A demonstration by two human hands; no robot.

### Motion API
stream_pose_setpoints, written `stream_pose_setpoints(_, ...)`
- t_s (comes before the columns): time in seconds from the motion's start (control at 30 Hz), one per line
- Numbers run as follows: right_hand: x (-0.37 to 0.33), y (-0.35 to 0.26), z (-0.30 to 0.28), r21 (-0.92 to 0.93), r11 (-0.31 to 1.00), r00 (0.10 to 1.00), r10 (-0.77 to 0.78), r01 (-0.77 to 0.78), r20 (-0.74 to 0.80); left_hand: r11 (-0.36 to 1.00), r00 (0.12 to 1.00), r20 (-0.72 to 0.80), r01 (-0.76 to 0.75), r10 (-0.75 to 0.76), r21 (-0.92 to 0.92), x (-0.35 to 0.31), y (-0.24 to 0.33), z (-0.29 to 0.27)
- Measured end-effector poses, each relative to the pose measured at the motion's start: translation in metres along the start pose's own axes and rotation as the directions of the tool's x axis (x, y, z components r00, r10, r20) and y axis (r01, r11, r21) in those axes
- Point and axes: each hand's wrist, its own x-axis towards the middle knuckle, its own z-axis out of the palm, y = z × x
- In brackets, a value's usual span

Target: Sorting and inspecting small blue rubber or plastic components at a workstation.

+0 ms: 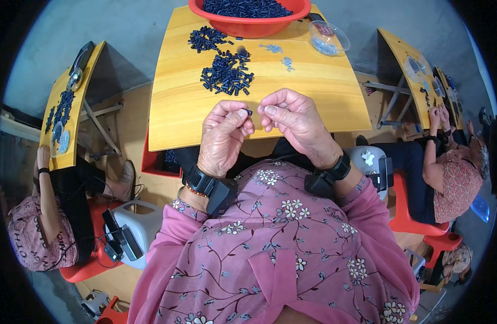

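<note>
Mid-frame, your left hand [223, 135] pinches a dark tubular piece [249, 112]; your right hand [296, 121] pinches, seemingly, a tiny metal part [263, 108], the two apart. Upper centre: near pile [227, 74], far pile [207, 39], red basin [248, 27]; which are finished is unclear.

1 head-worn fisheye; faces down; hands [300, 123] near

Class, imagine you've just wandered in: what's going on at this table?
A seated person works with both hands above the yellow wooden table's near edge. Their left hand pinches a small dark blue cylindrical piece; the right hand, close by, is pinched too, its contents too tiny to identify. Beyond lie two loose dark blue piles, small silvery bits and a round red basin filled with similar dark pieces.
</note>
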Motion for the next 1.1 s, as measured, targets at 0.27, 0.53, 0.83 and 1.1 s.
stream_pose_setpoints(0.27,0.001,0.0,0.004,-0.281,0.956,0.996,-0.089,0.086,0.002,0.984,0.998,0.028,0.067,-0.063,-0.166,-0.002,-0.003,0.001)
stream_pose_setpoints(0.53,0.0,-0.005,0.008,-0.399,0.912,0.995,-0.097,0.093,0.009,0.986,0.995,0.061,0.087,-0.08,-0.139,-0.002,-0.003,0.003)
stream_pose_setpoints(0.83,-0.001,-0.02,0.016,-0.712,0.663,0.969,-0.216,0.234,0.117,0.998,0.997,0.075,0.036,-0.032,-0.052,-0.003,-0.003,0.007)
stream_pose_setpoints(1.1,-0.008,-0.015,0.012,-0.555,0.803,0.976,-0.196,0.217,0.098,0.973,0.997,0.051,0.075,-0.065,-0.219,-0.007,-0.007,0.012)
